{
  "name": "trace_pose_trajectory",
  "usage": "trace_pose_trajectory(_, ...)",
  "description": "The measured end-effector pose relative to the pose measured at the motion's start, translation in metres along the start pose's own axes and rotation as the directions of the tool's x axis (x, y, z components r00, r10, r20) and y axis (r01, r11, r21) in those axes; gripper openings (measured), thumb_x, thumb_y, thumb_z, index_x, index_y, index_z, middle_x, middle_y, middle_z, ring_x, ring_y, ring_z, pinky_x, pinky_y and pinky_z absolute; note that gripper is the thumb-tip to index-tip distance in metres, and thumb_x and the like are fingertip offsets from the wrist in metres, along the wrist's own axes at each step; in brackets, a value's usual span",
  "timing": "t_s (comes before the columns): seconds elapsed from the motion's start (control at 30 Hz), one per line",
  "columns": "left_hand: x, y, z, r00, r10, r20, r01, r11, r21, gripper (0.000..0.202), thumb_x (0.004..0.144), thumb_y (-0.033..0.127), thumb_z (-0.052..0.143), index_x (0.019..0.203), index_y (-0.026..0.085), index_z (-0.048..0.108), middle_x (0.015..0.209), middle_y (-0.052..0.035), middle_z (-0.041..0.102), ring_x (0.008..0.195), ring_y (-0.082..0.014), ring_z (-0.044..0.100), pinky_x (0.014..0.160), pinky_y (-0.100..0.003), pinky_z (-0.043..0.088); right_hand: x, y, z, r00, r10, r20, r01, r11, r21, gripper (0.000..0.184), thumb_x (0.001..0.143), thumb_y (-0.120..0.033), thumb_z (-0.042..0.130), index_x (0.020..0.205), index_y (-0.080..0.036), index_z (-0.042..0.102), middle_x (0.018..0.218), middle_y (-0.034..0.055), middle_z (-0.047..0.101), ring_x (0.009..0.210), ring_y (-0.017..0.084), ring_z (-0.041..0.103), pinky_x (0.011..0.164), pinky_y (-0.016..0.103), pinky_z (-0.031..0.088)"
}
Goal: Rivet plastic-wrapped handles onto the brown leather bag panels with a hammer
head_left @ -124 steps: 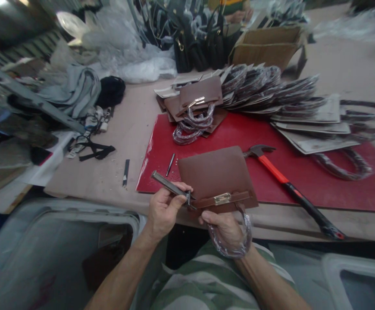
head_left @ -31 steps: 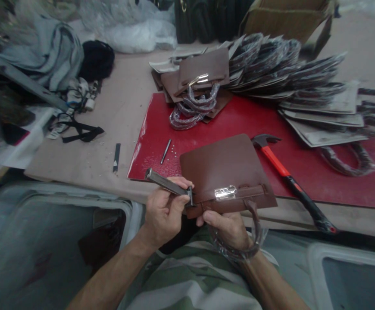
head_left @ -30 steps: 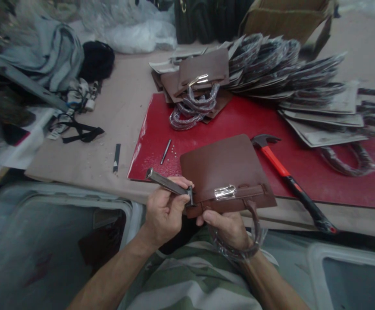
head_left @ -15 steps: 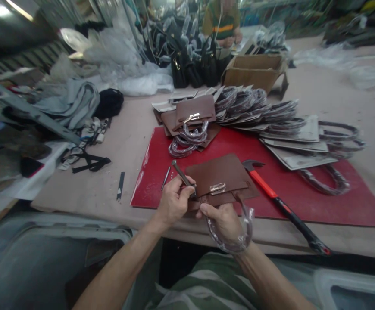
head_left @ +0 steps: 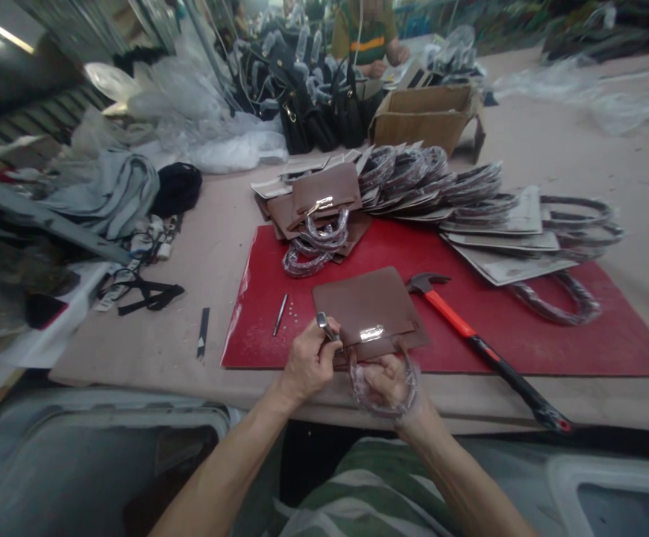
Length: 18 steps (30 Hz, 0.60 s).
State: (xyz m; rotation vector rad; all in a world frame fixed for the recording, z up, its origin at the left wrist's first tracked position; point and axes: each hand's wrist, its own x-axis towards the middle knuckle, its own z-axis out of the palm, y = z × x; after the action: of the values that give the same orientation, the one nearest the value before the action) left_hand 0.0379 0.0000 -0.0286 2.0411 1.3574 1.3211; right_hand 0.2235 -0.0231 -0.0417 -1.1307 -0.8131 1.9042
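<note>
A brown leather bag panel (head_left: 363,298) with a shiny clasp (head_left: 372,333) lies near the front edge of the red mat (head_left: 470,358). My left hand (head_left: 309,364) is closed round a short metal rod-like tool (head_left: 327,328), held tilted at the panel's left side; its lower end is hidden. My right hand (head_left: 387,379) reaches through the plastic-wrapped handle (head_left: 386,412), its fingers curled at the panel's lower edge. A thin metal rod (head_left: 280,315) and several tiny bits lie left of the panel. To the right rests a claw hammer (head_left: 459,321) with a red and black grip.
Brown bag panels (head_left: 327,186) are piled behind, beside a row of panels with wrapped handles (head_left: 470,186). Farther back stand a cardboard box (head_left: 422,115), black handbags (head_left: 313,119) and a person (head_left: 363,45). Black straps (head_left: 151,294) and a dark strip (head_left: 203,332) lie left.
The tool in my left hand has tipped so its top points more toward me. My right hand and the handle have shifted slightly left. The whole view has moved a little.
</note>
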Motion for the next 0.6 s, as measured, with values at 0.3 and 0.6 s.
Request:
trace_pose_trajectory(0.3, -0.002, 0.002, 0.003, 1.000, 0.005, -0.017, -0.006, 1.000, -0.028, 0.019, 0.087, 0.011, 0.055, 0.103, 0.020, 0.058, 0.103, -0.0087, 0.068, 0.100, -0.0209, 0.067, 0.089, -0.034, 0.054, -0.040, -0.041, -0.058, 0.995, 0.035, -0.089, -0.078, 0.829, -0.554, 0.031, 0.080, -0.049, 0.061, 0.089, -0.020, 0.065, 0.062, 0.0011, 0.066, 0.049, 0.017, 0.057, 0.047, 0.029, 0.043)
trace_pose_trajectory(0.6, -0.004, 0.004, 0.007, 0.999, -0.040, -0.001, 0.040, 0.998, -0.043, 0.018, 0.088, 0.011, 0.054, 0.103, 0.019, 0.059, 0.107, -0.0100, 0.069, 0.104, -0.0221, 0.068, 0.091, -0.035, 0.055, -0.019, -0.103, -0.117, 0.781, -0.621, 0.065, -0.119, -0.251, -0.961, 0.028, 0.089, -0.033, 0.048, 0.103, -0.013, 0.062, 0.099, 0.0197, 0.064, 0.089, 0.032, 0.060, 0.077, 0.042, 0.046)
